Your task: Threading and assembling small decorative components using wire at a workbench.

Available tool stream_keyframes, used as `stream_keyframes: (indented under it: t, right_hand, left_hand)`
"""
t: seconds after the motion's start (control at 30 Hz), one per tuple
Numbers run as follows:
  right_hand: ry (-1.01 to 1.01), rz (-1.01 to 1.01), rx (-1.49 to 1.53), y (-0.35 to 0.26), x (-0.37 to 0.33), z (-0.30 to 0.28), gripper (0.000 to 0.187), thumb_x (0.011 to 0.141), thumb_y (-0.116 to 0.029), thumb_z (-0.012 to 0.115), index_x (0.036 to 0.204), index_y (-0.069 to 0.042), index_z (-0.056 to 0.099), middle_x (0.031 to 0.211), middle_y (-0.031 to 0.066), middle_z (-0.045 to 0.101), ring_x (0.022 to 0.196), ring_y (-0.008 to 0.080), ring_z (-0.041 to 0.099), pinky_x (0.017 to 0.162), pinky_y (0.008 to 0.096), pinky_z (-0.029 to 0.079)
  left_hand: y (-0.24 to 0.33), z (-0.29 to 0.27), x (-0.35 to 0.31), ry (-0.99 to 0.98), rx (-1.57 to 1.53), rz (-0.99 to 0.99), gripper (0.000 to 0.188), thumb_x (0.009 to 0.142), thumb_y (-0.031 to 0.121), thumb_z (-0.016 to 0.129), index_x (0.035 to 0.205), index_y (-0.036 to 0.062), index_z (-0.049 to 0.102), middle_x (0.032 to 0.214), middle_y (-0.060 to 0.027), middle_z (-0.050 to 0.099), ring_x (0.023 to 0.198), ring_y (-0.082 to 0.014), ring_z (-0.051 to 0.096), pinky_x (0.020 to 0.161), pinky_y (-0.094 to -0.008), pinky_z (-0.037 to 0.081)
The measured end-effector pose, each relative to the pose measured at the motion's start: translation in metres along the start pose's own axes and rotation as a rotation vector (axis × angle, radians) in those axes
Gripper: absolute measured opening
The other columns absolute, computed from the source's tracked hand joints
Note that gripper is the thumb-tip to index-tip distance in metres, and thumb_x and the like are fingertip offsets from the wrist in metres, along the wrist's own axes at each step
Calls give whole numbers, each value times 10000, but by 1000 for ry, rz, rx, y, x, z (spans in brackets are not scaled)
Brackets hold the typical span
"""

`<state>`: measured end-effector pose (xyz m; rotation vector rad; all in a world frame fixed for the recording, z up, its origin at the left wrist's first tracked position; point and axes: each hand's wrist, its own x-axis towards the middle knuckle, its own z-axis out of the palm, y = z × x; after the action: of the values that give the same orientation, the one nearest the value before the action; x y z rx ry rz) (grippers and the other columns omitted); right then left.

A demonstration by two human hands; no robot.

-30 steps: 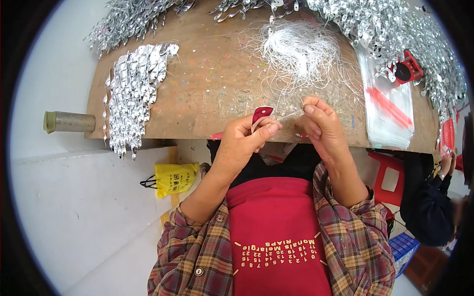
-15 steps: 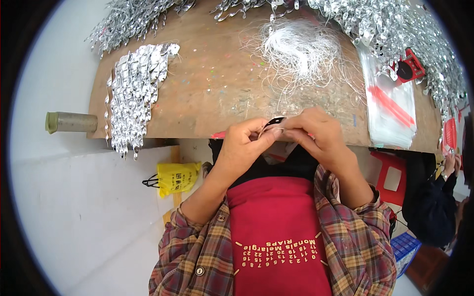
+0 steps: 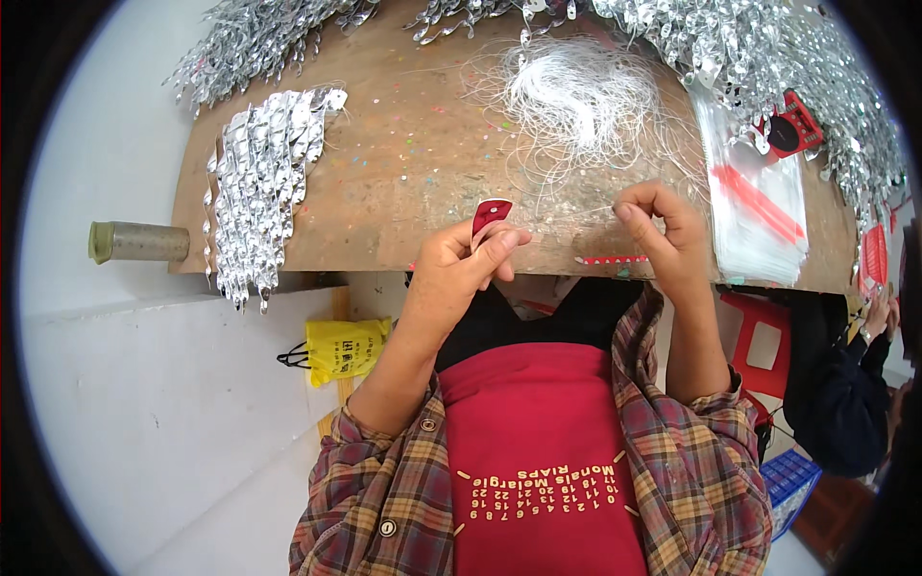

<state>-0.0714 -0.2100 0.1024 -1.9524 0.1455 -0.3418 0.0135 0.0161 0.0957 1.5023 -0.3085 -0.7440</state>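
I have the left hand [image 3: 453,271] over the near edge of the brown table [image 3: 413,206], its thumb and fingers pinching a small dark red piece [image 3: 491,214]. The piece stands up out of that grip, on the far side of the thumb, leaning slightly right; I make out a pale upper edge and a light spot near its top. Its lower end is hidden by the fingers.

The right hand [image 3: 670,238] is well apart from the piece, off to its right and at about the same level. I see its thumb tip and index finger pressed together, pointing left toward the piece, but I cannot tell whether a thin thread lies between them. Below this hand, a narrow red strip [image 3: 613,259] runs along the table's edge.

Beyond both hands I have a loose tangle of white thread [image 3: 581,106]. Silver twisted strips [image 3: 261,187] lie in a bundle to the left, reaching over the near edge. On the right I see clear plastic sleeves [image 3: 759,254] with a red band, beside a red device [image 3: 792,125] with a round black front.
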Motion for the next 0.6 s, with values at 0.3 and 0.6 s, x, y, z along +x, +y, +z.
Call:
stream_keyframes:
  t: [0.3,0.6]
  right_hand:
    - [-21,52,-292,-28,1,8,193,790,-72,600,972,-11,585,955,81,598,658,131,540,618,258,435]
    - [-236,-369,-251,-20,1,25,85,798,-46,587,881,-32,601,777,91,580,698,205,558,637,286,421]
  left_hand:
    - [0,19,0,-73,97,58,192,868,178,567,914,9,647,654,3,591,535,-22,431,481,-164,325]
    - [0,19,-2,-74,91,17,172,867,185,576,868,17,612,650,26,546,609,-22,452,539,-188,355]
